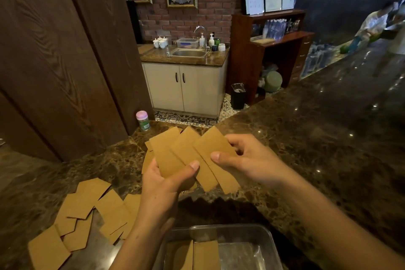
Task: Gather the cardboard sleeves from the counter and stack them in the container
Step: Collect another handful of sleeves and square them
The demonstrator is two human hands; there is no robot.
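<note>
A fan of several flat brown cardboard sleeves (pixel 186 153) is held above the dark marble counter (pixel 306 142). My left hand (pixel 166 180) grips the fan's lower left, thumb on top. My right hand (pixel 243 158) pinches the rightmost sleeve, thumb on its face. More sleeves (pixel 87 210) lie scattered on the counter at the lower left. A clear plastic container (pixel 252 232) sits at the bottom edge, below my hands, with a few sleeves (pixel 197 254) inside.
A small jar with a pink lid (pixel 142 120) stands at the counter's far left corner beside wooden panels. Behind the counter are a sink cabinet (pixel 188 85), a black bin (pixel 238 96) and shelves. A person (pixel 377 26) stands at the far right.
</note>
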